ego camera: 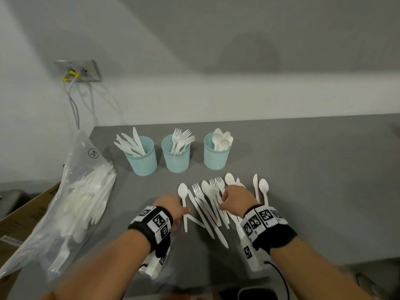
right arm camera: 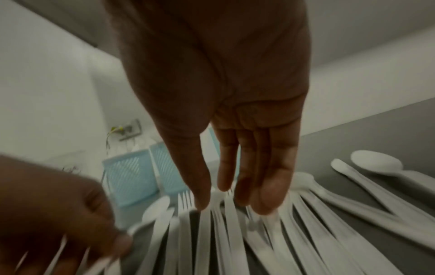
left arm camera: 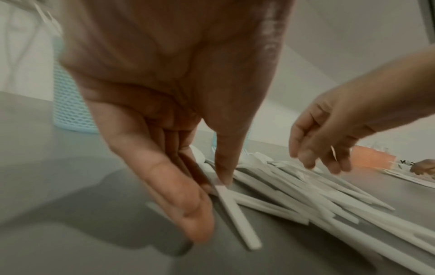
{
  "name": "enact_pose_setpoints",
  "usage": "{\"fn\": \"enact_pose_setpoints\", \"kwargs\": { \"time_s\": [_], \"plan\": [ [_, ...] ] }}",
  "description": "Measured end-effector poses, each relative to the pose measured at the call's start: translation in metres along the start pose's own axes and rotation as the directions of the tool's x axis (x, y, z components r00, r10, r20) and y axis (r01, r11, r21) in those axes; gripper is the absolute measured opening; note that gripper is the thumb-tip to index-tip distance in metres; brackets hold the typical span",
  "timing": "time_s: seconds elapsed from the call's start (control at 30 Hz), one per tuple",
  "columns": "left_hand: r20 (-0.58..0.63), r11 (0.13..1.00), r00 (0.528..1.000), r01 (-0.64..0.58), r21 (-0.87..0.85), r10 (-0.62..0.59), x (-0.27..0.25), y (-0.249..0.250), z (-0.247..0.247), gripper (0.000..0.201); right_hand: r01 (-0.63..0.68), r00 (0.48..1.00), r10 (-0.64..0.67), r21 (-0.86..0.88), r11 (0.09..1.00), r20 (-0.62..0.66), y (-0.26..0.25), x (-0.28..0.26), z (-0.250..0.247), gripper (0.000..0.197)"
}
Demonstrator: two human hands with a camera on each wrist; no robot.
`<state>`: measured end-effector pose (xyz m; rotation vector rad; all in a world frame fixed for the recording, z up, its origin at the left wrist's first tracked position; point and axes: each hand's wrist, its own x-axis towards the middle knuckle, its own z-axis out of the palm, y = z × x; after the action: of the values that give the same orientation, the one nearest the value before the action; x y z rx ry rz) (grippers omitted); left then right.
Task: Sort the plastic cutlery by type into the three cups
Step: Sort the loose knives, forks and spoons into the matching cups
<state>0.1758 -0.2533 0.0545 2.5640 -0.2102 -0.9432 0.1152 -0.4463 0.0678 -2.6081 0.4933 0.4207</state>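
Observation:
Three light blue mesh cups stand in a row at the back: the knife cup (ego camera: pixel 141 161), the fork cup (ego camera: pixel 176 162) and the spoon cup (ego camera: pixel 215 159). In front of them a pile of white plastic cutlery (ego camera: pixel 211 204) lies fanned on the grey table (ego camera: pixel 313 191). My left hand (ego camera: pixel 181 211) is at the pile's left edge. Its thumb and fingers pinch the handle of a spoon (ego camera: pixel 183 190) that lies flat, and the handle (left arm camera: pixel 235 214) shows in the left wrist view. My right hand (ego camera: pixel 223 202) hovers over the pile's middle, its fingers (right arm camera: pixel 266 201) straight and holding nothing.
A knife (ego camera: pixel 255 187) and a spoon (ego camera: pixel 263 188) lie apart to the right of the pile. A clear bag of more cutlery (ego camera: pixel 82 202) leans at the table's left edge over a cardboard box (ego camera: pixel 21 217). A wall socket with cables (ego camera: pixel 78 71) is behind.

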Motion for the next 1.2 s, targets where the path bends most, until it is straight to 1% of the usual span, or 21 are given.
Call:
{"fn": "enact_pose_setpoints", "kwargs": {
  "time_s": [0.1, 0.17, 0.23, 0.3, 0.33, 0.4, 0.5, 0.57, 0.6, 0.67, 0.73, 0.8, 0.83, 0.87, 0.93, 0.97, 1.0, 1.03, 1.1, 1.17, 1.2],
  "plan": [
    [-0.023, 0.999, 0.999, -0.027, 0.038, 0.028, 0.001, 0.001, -0.001, 0.029, -0.018, 1.000, 0.019, -0.057, 0.998, 0.010, 0.004, -0.007, 0.014, 0.027],
    [-0.047, 0.999, 0.998, -0.036, 0.038, 0.037, 0.002, 0.001, -0.002, 0.024, -0.023, 1.000, 0.022, -0.072, 0.997, -0.011, 0.004, -0.009, 0.021, 0.027],
    [-0.025, 0.998, 1.000, -0.001, -0.055, -0.001, 0.004, 0.000, -0.001, 0.021, -0.025, 0.999, 0.022, -0.077, 0.997, -0.040, 0.004, -0.009, 0.026, 0.025],
    [0.039, 0.983, 0.998, 0.051, -0.179, -0.045, 0.003, -0.001, 0.000, 0.014, -0.024, 0.998, 0.020, -0.073, 0.997, -0.061, 0.004, -0.009, 0.030, 0.024],
    [0.069, 0.978, 0.996, 0.061, -0.201, -0.048, 0.000, 0.000, 0.001, 0.011, -0.024, 0.998, 0.019, -0.074, 0.997, -0.058, 0.003, -0.010, 0.032, 0.024],
    [0.101, 0.983, 0.994, 0.062, -0.175, -0.045, -0.003, -0.002, 0.004, 0.008, -0.016, 0.999, 0.013, -0.080, 0.997, -0.036, -0.001, -0.010, 0.036, 0.023],
    [0.049, 0.996, 0.998, 0.043, -0.078, -0.039, -0.006, -0.003, 0.004, 0.015, 0.017, 1.000, -0.018, -0.072, 0.997, -0.013, -0.010, -0.007, 0.043, 0.015],
    [-0.010, 0.998, 1.000, -0.018, 0.068, 0.019, -0.006, -0.002, 0.001, 0.023, 0.043, 0.999, -0.043, -0.042, 0.998, 0.003, -0.016, -0.005, 0.046, 0.018],
    [-0.032, 0.992, 0.998, -0.050, 0.111, 0.054, -0.005, -0.002, 0.000, 0.023, 0.055, 0.998, -0.055, -0.021, 0.998, 0.013, -0.019, -0.003, 0.048, 0.021],
    [-0.050, 0.988, 0.994, -0.091, 0.123, 0.098, -0.004, -0.001, -0.005, 0.016, 0.081, 0.997, -0.082, 0.027, 0.996, 0.016, -0.026, -0.002, 0.051, 0.025],
    [-0.079, 0.984, 0.990, -0.109, 0.138, 0.121, 0.001, 0.000, -0.008, 0.023, 0.119, 0.992, -0.121, 0.071, 0.990, 0.023, -0.033, -0.001, 0.054, 0.027],
    [-0.090, 0.983, 0.989, -0.100, 0.156, 0.115, 0.004, -0.001, -0.009, 0.030, 0.164, 0.984, -0.171, 0.110, 0.980, 0.052, -0.037, -0.002, 0.054, 0.031],
    [-0.093, 0.985, 0.991, -0.085, 0.149, 0.100, 0.005, 0.000, -0.008, 0.037, 0.170, 0.983, -0.178, 0.139, 0.976, 0.051, -0.037, -0.002, 0.053, 0.033],
    [-0.104, 0.987, 0.991, -0.074, 0.146, 0.090, 0.007, -0.001, -0.006, 0.050, 0.156, 0.986, -0.163, 0.175, 0.972, 0.027, -0.037, -0.002, 0.051, 0.035],
    [-0.131, 0.985, 0.990, -0.026, 0.173, 0.049, 0.007, -0.001, 0.000, 0.083, 0.099, 0.992, -0.078, 0.239, 0.966, -0.097, -0.033, 0.000, 0.043, 0.034],
    [-0.150, 0.979, 0.988, -0.002, 0.203, 0.033, 0.005, 0.000, 0.004, 0.097, 0.076, 0.984, -0.033, 0.245, 0.967, -0.175, -0.031, 0.002, 0.039, 0.033],
    [-0.173, 0.970, 0.985, 0.013, 0.243, 0.030, 0.004, 0.001, 0.007, 0.105, 0.058, 0.973, -0.002, 0.232, 0.971, -0.232, -0.028, 0.004, 0.036, 0.035],
    [-0.191, 0.958, 0.981, 0.023, 0.284, 0.033, 0.003, 0.004, 0.009, 0.110, 0.041, 0.966, 0.014, 0.205, 0.978, -0.259, -0.026, 0.006, 0.032, 0.039],
    [-0.216, 0.932, 0.975, 0.033, 0.360, 0.049, 0.003, 0.009, 0.014, 0.117, 0.019, 0.974, 0.008, 0.116, 0.993, -0.226, -0.024, 0.012, 0.026, 0.043],
    [-0.237, 0.915, 0.969, 0.033, 0.402, 0.069, 0.006, 0.014, 0.018, 0.117, 0.022, 0.989, -0.020, 0.018, 1.000, -0.145, -0.024, 0.019, 0.025, 0.036],
    [-0.241, 0.912, 0.967, 0.030, 0.409, 0.077, 0.007, 0.016, 0.018, 0.115, 0.021, 0.991, -0.020, 0.009, 1.000, -0.134, -0.025, 0.022, 0.027, 0.033]
  ]
}}
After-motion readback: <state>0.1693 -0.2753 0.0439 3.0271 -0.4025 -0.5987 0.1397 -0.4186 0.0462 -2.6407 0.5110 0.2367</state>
